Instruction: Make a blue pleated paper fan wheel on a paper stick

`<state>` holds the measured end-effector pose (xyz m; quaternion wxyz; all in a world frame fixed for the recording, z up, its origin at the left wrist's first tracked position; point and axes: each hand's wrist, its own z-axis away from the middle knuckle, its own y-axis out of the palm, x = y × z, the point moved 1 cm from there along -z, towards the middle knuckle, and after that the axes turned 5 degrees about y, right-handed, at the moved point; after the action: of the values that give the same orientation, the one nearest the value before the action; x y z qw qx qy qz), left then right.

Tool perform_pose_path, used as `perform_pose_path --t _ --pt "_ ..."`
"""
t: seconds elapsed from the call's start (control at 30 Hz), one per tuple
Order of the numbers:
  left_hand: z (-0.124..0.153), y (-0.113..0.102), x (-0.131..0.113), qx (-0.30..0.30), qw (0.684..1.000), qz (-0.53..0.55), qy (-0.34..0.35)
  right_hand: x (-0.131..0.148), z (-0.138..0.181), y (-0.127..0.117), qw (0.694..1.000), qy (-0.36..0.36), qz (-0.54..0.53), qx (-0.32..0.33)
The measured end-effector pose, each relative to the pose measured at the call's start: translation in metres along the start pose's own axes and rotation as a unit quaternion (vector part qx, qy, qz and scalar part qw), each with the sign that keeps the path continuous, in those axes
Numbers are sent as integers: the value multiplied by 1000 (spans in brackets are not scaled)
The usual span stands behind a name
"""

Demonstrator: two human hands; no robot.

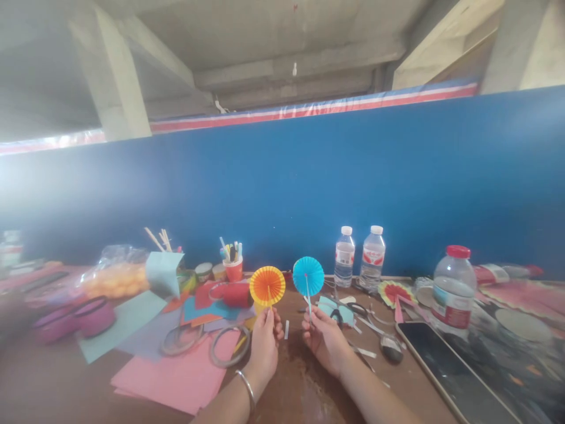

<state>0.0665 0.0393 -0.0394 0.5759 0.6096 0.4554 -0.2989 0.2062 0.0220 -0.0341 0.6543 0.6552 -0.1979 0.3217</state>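
Left hand (266, 331): lower centre of the frame, thumb and fingers clamped on the base of a round, pleated orange paper fan with a yellow rim (267, 285). The exact contact point is hidden behind the fingers. Right hand (324, 341): just right of centre in the lower frame, fingers pinched on the thin pale-blue stem of a round, pleated bright-blue paper fan (308, 275). Both fans stand upright at the centre of the frame, above the dark brown tabletop (300, 383), side by side and apart from each other.

Caution, fans: each disc is judged to be light folded paper. Excess finger pressure could crush the pleats; a twist of the stem could loosen the joint at the disc. If the hands converge, the rims could meet and bend.

Caution, surroundings: lowering the left hand carelessly could catch the flat grey ring of tape (214, 352) or crease the stacked pink paper sheets (176, 374), lower left of centre. The right forearm passes near loose white paper strips (367, 353) and a dark-screened smartphone with a pale edge (445, 371), lower right; a sideways sweep could scatter the strips or shift the phone.

Caution, liquid: two clear plastic bottles with white caps (344, 259) (373, 259) stand right of centre, behind the right hand. A forward knock could topple one; a loose cap could then let liquid wet the paper.
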Motion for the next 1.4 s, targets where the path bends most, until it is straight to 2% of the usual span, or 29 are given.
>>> perform_pose_path --t 0.13,0.3,0.43,0.63,0.77,1.03,1.2,1.4 --pt "-1 -4 5 -45 999 29 -7 -2 -1 -6 994 42 -86 44" --pt "-3 -3 6 -35 999 20 9 -4 -2 -11 986 73 -132 69" --pt "-3 1 4 -15 999 -29 36 -5 -1 -8 991 70 -102 49" --pt "-4 2 0 -9 998 -57 17 -5 -5 -5 998 -51 17 -35" --pt "-3 2 -1 -16 998 -62 10 -6 -6 -9 995 -51 15 -82" --pt "-2 6 -3 -31 998 -61 12 -5 -8 -13 991 -58 10 -121" --pt "-2 6 -2 -24 997 -64 18 -6 -9 -14 992 -52 -11 -111" --pt "-1 4 -2 -14 997 -77 26 -5 -8 -15 995 -19 -75 -59"
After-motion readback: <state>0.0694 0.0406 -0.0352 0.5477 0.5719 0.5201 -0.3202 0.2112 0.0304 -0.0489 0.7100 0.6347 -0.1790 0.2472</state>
